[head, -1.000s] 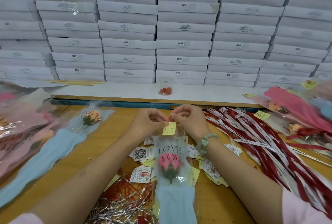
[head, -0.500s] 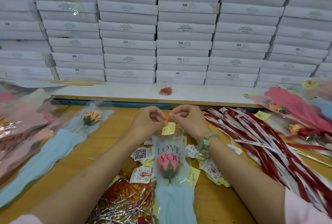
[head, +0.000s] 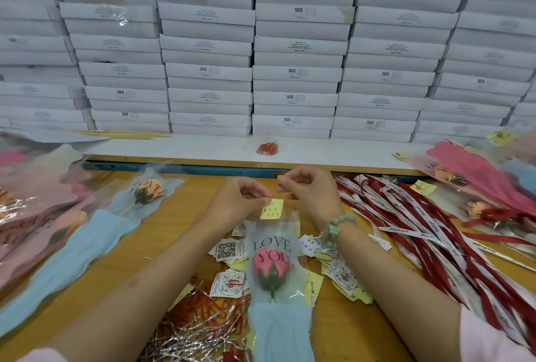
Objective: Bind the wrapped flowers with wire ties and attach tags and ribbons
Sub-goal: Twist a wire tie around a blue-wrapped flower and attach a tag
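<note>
A pink rose in a clear "LOVE YOU" sleeve with blue paper (head: 272, 269) lies in front of me on the wooden table (head: 174, 240). A small yellow tag (head: 271, 208) sits at the sleeve's top edge. My left hand (head: 237, 202) pinches the tag's upper corner. My right hand (head: 310, 190) is just right of it, fingers curled, thumb and forefinger pinched together; what they pinch is too small to tell. Silver wire ties (head: 197, 332) lie by my left forearm. Red and white ribbons (head: 420, 225) spread out at the right.
Loose QR and yellow tags (head: 229, 250) lie scattered around the sleeve. A wrapped orange rose (head: 145, 192) lies left, more wrapped flowers (head: 475, 184) at far right and a pile (head: 26, 205) at far left. White boxes (head: 295, 71) are stacked behind a shelf holding red clips (head: 267, 147).
My right hand has lifted slightly up and away from the yellow tag, opening a small gap between my hands. My left hand still holds the tag.
</note>
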A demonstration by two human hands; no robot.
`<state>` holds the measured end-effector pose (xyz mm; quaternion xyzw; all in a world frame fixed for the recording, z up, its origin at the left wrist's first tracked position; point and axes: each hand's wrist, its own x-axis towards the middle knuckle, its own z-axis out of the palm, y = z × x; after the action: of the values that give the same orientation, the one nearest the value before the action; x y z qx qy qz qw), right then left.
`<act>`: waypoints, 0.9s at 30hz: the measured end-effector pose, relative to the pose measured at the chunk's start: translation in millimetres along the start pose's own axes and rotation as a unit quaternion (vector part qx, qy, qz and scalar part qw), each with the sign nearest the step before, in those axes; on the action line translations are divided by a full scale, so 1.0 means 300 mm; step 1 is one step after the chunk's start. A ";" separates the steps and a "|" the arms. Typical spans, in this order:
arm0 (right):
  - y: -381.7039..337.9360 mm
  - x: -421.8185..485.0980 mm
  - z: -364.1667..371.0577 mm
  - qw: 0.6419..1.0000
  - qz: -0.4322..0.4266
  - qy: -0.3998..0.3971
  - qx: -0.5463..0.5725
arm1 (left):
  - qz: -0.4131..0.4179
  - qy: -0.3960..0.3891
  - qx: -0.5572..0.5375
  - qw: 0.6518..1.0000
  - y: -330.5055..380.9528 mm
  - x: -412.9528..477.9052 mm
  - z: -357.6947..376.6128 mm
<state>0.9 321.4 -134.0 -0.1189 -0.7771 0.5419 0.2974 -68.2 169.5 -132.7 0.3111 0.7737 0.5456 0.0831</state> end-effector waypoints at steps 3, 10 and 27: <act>0.002 0.002 0.003 0.999 -0.012 0.000 -0.038 | -0.002 0.005 0.001 1.000 0.002 0.001 0.001; 0.000 -0.001 -0.003 0.993 -0.031 -0.011 -0.111 | -0.004 0.017 -0.010 1.000 -0.005 0.004 0.003; 0.006 0.003 0.008 0.997 -0.058 0.033 -0.047 | -0.006 0.018 -0.005 1.000 -0.009 0.007 0.005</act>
<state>-1.5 320.6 -135.9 -0.1057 -0.7970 0.4823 0.3478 -70.2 171.2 -135.3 0.2964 0.7742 0.5544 0.0737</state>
